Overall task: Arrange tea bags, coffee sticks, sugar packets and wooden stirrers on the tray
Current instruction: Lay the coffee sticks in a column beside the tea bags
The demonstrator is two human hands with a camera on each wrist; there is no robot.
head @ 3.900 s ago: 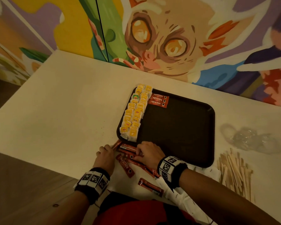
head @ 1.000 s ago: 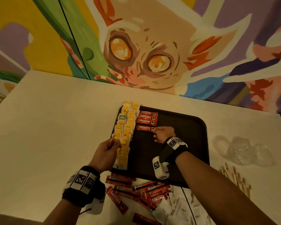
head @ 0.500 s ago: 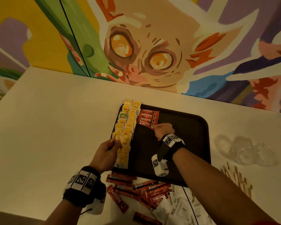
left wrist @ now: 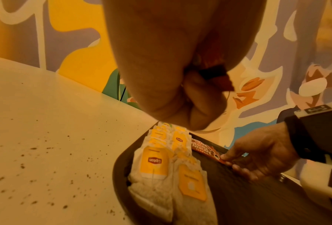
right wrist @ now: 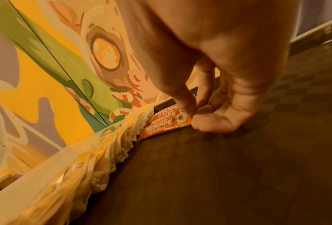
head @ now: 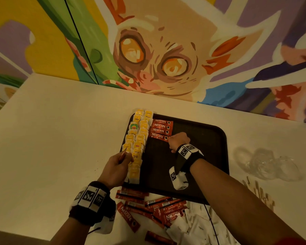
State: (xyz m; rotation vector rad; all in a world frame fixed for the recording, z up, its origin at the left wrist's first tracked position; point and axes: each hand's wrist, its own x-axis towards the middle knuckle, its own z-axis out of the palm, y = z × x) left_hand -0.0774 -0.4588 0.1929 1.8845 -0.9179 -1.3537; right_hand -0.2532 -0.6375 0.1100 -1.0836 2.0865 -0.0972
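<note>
While the right hand's (head: 178, 141) fingers (right wrist: 186, 105) are pinching the nearest coffee stick (head: 159, 137) on the tray (head: 210, 156) beside the tea bags (head: 138, 142), the left hand (head: 116, 168) is gripping more sticks (left wrist: 217, 73) above the surface (head: 60, 129).

Warm, dim amber light tints all three views. The head view bends straight lines at its edges, and the table (head: 60, 121) dims toward its near edge. Both wrist views are soft (nearest skin perhaps blurred), with the tray (right wrist: 238, 167) floor in shadow.
</note>
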